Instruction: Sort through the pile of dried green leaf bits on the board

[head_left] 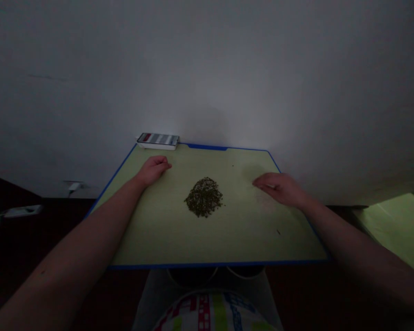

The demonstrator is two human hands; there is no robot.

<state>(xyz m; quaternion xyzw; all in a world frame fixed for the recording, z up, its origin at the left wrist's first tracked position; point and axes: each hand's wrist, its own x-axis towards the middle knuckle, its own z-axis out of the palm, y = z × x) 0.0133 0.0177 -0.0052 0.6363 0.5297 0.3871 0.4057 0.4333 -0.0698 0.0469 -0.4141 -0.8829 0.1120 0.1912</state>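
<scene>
A loose pile of small greenish-brown grains, like dried beans or seeds, (204, 197) lies in the middle of a pale table with a blue edge (207, 248). Paler bits show among them, too small to name. Left of the pile, my left hand (154, 169) is curled into a fist near the tabletop, and its inside is hidden. On the other side, my right hand (279, 187) has its fingers and thumb drawn together in a pinch, apart from the pile. Whatever lies between those fingertips is too small to make out.
A phone with a lit screen (158, 138) lies on a white box (158, 146) at the far left corner. Behind the table rises a pale wall (207, 69). A small dark sliver (278, 232) lies at front right. A power strip (23, 211) is at far left.
</scene>
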